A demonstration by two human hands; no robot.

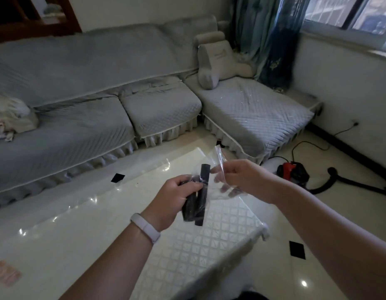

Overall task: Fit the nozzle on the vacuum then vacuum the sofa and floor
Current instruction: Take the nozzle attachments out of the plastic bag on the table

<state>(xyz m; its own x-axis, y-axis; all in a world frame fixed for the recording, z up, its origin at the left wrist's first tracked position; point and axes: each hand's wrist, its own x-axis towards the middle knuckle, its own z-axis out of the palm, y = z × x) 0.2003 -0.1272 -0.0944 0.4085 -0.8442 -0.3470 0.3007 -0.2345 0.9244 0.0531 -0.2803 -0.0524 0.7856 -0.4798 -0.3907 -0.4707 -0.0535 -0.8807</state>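
My left hand (176, 197) grips black nozzle pieces (200, 204) that sit partly inside a clear plastic bag (218, 169), above the white table. My right hand (241, 178) pinches the bag's open edge, just right of the nozzles. The red and black vacuum (292, 172) rests on the floor at the right, with its black hose (347, 182) trailing toward the right edge. A grey L-shaped sofa (101, 118) fills the back and left; its chaise part (252, 118) reaches toward the vacuum. The tiled floor (317, 267) is pale and glossy.
A white glossy table (90, 234) stands directly below my hands. A grey backrest cushion (218, 61) sits in the sofa corner, and a pile of cloths (10, 118) lies at the left end. A power cord (313, 146) runs to the wall beneath the window.
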